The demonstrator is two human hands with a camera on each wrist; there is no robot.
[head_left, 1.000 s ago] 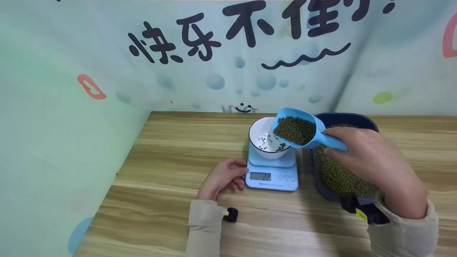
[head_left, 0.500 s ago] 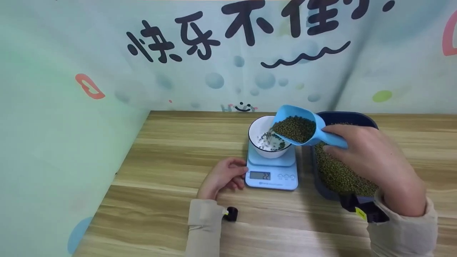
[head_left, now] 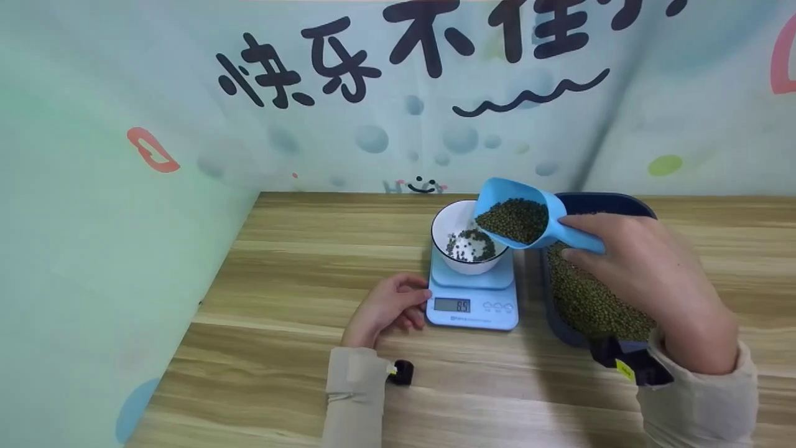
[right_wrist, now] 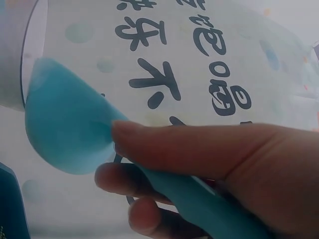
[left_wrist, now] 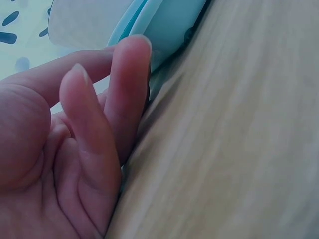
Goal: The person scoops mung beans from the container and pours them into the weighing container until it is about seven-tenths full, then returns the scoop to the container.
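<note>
My right hand (head_left: 653, 274) grips the handle of a blue scoop (right_wrist: 70, 119) loaded with small green-brown beans (head_left: 516, 221). The scoop's lip hangs over the right rim of a white bowl (head_left: 451, 218), tilted toward it. Scattered beans lie on the bowl's bottom. Under the bowl is a light blue kitchen scale (head_left: 472, 318); its display seems to read 65. With loosely bent fingers, my left hand (head_left: 392, 305) touches the scale's left edge, palm partly visible in the left wrist view, where the scale's side (left_wrist: 169, 25) shows beyond the fingertips.
A dark blue tub (head_left: 563, 333) full of the same beans stands right of the scale, partly under my right forearm. The wooden table (head_left: 280, 261) meets a printed cloth backdrop (head_left: 336, 137) at the back and left.
More beans have dropped from the scoop into the bowl. The display has gone from 22 to what looks like 65. Both hands keep about the same places.
</note>
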